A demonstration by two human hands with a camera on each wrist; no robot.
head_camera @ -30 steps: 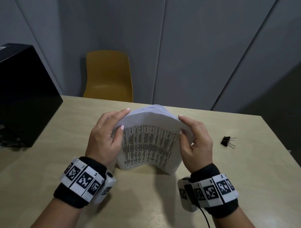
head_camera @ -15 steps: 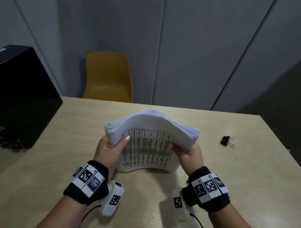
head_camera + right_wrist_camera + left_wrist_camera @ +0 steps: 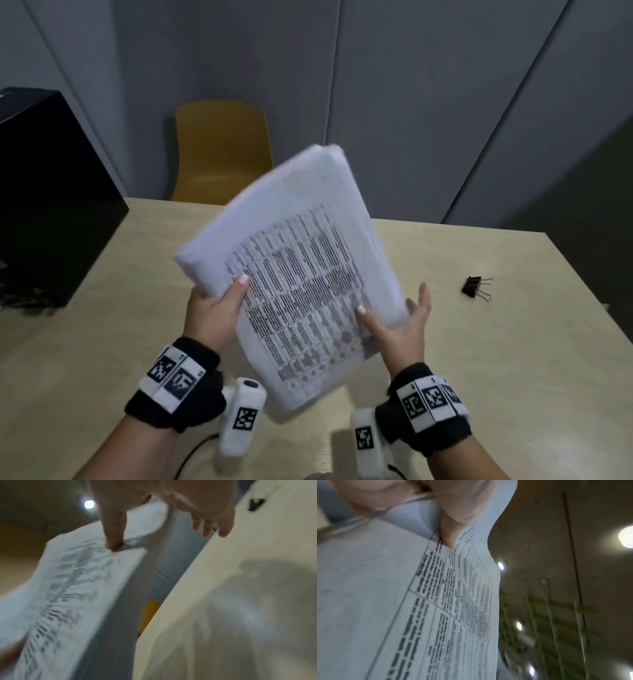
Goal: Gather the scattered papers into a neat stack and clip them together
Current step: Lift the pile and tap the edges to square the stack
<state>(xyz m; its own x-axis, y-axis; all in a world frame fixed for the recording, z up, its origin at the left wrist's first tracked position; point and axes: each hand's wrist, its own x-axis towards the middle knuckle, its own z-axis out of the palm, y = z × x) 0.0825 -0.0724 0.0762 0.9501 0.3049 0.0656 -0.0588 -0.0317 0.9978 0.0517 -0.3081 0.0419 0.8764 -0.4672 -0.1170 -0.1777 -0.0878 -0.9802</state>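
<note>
A thick stack of white papers (image 3: 298, 274) hangs tilted in the air above the table (image 3: 496, 370), its printed table page facing me. My left hand (image 3: 219, 308) grips the stack's left edge with the thumb on top; the left wrist view shows that thumb (image 3: 450, 534) pressing the printed sheet (image 3: 436, 615). My right hand (image 3: 400, 318) lies at the lower right edge, thumb tip on the page (image 3: 51, 601), fingers (image 3: 209, 530) straight and spread clear of the stack. A black binder clip (image 3: 474, 287) lies on the table to the right, apart from both hands.
A yellow chair (image 3: 219, 150) stands behind the table's far edge. A large black box (image 3: 51, 205) occupies the table's left side. Grey wall panels close off the back. The binder clip (image 3: 255, 505) also shows in the right wrist view.
The stack has come up off the table and swung from standing on its edge to a raised, tilted position. My right hand's fingers have straightened away from it; the left still grips.
</note>
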